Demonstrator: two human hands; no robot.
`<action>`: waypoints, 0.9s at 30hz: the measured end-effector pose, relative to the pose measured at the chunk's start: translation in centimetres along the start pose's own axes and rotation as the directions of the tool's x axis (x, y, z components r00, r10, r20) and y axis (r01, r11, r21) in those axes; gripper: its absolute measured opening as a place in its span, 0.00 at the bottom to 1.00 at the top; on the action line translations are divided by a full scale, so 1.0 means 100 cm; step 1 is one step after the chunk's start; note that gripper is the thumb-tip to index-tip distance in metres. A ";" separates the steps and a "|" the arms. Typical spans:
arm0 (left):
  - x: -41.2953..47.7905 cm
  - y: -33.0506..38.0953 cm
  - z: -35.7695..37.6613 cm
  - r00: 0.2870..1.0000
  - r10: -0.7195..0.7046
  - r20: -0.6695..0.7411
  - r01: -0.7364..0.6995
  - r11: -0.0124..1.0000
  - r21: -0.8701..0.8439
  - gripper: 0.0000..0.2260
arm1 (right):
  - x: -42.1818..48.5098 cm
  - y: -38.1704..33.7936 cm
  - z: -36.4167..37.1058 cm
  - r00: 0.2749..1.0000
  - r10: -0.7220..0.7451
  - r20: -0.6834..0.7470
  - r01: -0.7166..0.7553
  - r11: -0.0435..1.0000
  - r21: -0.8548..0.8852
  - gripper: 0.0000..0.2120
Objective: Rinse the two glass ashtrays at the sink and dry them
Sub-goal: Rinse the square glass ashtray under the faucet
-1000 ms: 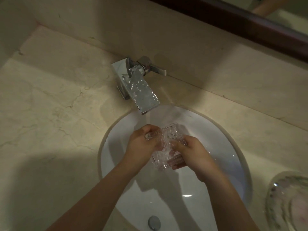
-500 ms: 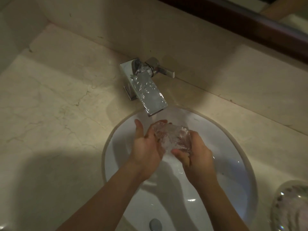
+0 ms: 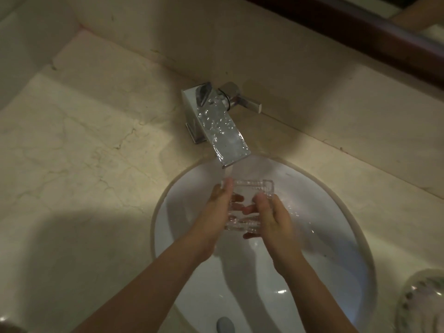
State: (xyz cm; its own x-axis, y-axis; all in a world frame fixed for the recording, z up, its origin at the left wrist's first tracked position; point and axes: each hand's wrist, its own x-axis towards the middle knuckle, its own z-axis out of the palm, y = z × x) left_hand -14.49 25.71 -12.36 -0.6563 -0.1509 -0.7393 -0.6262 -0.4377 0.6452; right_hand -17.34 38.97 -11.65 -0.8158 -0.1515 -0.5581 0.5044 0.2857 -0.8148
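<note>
A square clear glass ashtray [image 3: 249, 195] with ribbed edges is held flat over the white sink basin [image 3: 336, 224], just below the spout of the chrome tap [image 3: 221, 133]. Water runs down the spout onto it. My left hand [image 3: 216, 207] grips its left side, fingers showing through the glass from beneath. My right hand [image 3: 271, 217] grips its right side, thumb on the top rim. A second glass piece [image 3: 422, 306], rounded and clear, lies on the counter at the lower right, partly cut off by the frame edge.
The beige marble counter [image 3: 84, 164] spreads to the left and behind the basin. The tap lever [image 3: 245, 99] points right. The drain plug [image 3: 224, 324] sits at the bottom of the basin. A dark wooden mirror frame [image 3: 360, 27] runs along the wall above.
The ashtray has turned from tilted on edge to lying flat between both hands, under the stream. My left hand shifted from cupping it to holding its left side.
</note>
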 end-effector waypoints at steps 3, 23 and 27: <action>-0.003 0.001 -0.010 0.974 0.182 -0.136 -0.143 0.956 0.254 0.09 | 0.010 -0.010 0.009 0.989 0.137 0.055 -0.141 0.986 0.090 0.13; 0.014 0.010 -0.026 0.874 0.387 -0.293 -0.298 0.904 0.307 0.09 | 0.027 -0.019 0.040 0.989 0.149 -0.006 -0.148 0.986 0.072 0.03; 0.013 0.007 -0.021 0.914 0.314 -0.257 -0.241 0.929 0.280 0.10 | 0.043 -0.020 0.043 0.970 0.161 -0.182 -0.166 0.986 -0.012 0.10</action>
State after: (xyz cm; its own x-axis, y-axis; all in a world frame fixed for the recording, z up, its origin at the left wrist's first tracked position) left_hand -14.90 23.32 -13.27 -0.6887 -0.5029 -0.5223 -0.5415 -0.1224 0.8318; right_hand -20.60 33.64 -13.05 -0.7618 0.0713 -0.6438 0.6291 0.3181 -0.7092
